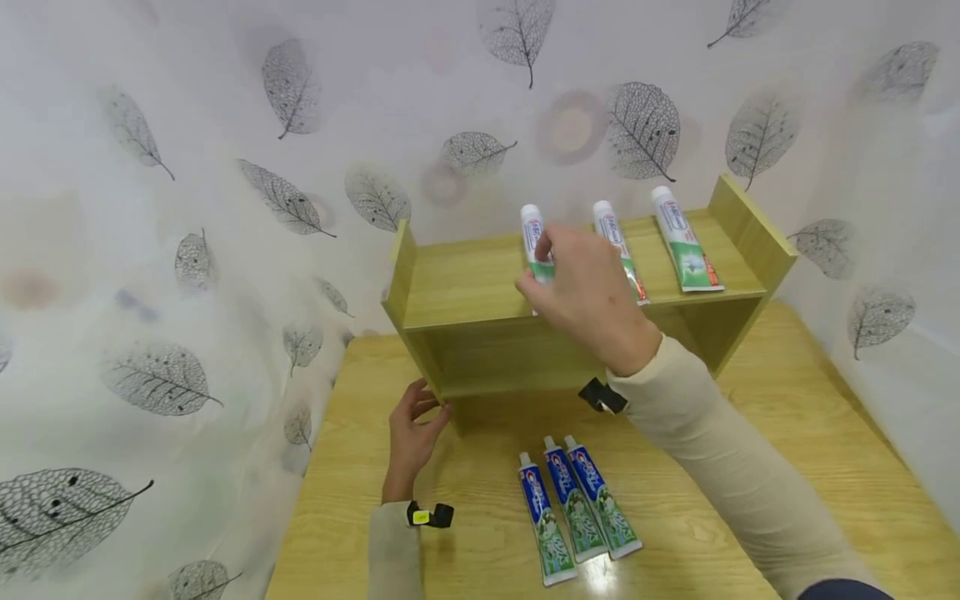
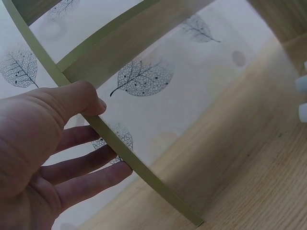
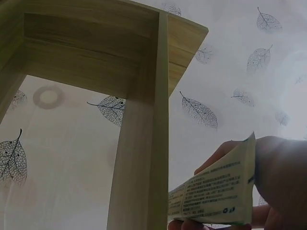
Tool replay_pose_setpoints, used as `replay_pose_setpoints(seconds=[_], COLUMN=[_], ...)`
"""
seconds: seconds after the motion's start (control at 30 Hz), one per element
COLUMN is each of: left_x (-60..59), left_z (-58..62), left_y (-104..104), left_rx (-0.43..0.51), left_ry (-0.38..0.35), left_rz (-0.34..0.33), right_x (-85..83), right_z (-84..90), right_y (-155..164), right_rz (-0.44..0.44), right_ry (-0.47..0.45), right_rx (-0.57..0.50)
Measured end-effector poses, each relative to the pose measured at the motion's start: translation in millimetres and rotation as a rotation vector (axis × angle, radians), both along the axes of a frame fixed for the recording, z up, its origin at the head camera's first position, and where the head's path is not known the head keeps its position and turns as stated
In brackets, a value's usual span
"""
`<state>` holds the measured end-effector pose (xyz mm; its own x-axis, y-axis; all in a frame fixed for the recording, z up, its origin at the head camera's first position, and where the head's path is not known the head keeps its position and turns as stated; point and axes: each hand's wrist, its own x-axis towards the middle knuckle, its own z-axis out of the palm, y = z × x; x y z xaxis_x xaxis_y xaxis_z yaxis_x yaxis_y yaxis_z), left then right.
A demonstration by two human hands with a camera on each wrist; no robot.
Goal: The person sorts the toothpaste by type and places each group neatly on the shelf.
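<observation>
A white-capped toothpaste tube with a green and white body [image 1: 536,247] is pinched by the right hand [image 1: 585,296] over the top board of the small light-wood two-tier shelf unit [image 1: 465,287], thumb and fingers closed round the tube's lower, crimped half; in the right wrist view the flat tail with its printed back panel [image 3: 218,200] is seen gripped between fingertips, which is judged to keep the tube steady as it is laid down. The tube's long axis runs from 6 to 12 o'clock in the head view, the cap pointing at 12 towards the leaf-patterned wall covering [image 1: 225,167], the tail towards the person. Two more red, green and white tubes [image 1: 686,242] are laid on the same board at 3 o'clock of the held one, parallel and caps likewise at 12 (a neat row seems intended). The left hand [image 1: 412,433] is set against the unit's lower left front corner, thumb on the near side of the thin edge strip [image 2: 120,148] and straight fingers behind it, apparently to brace the unit; nothing is carried by it. On the yellow wooden table [image 1: 787,467], at 6 o'clock of the shelf, three blue, white and green tubes [image 1: 577,504] lie side by side, touching, caps towards the shelf.
</observation>
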<state>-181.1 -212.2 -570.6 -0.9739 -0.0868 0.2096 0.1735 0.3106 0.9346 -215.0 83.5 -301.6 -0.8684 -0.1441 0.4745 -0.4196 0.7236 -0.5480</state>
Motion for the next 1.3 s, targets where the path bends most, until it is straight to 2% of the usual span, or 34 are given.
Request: replay_pose_setpoints(seconds=[0.43,0.77,1.03,1.17,1.3], left_x=[-4.0,-2.3,-0.7,-0.7,-1.7], left_z=[1.3,-0.4,0.1,-0.4,-0.5], left_y=[0.4,0.1,0.0,0.2,0.2], left_rx=[0.016,0.009,0.018,0.013,0.018], left_ry=[0.026,-0.003,-0.003,-0.013,-0.007], left_rz=[0.010,0.012,0.016,0.010,0.012], right_x=[-16.8,-14.9,-8.4,-1.4,8.8], right_z=[-0.7,-8.9,-10.4,-7.7,-6.4], right_y=[-8.0,-10.7,-8.0,-4.0,0.0], right_rz=[-0.027,-0.032,-0.042,-0.065,-0.052], right_ry=[-0.065,-0.068,-0.025,0.054,0.149], right_rx=[0.080,0.160,0.163,0.146,0.128])
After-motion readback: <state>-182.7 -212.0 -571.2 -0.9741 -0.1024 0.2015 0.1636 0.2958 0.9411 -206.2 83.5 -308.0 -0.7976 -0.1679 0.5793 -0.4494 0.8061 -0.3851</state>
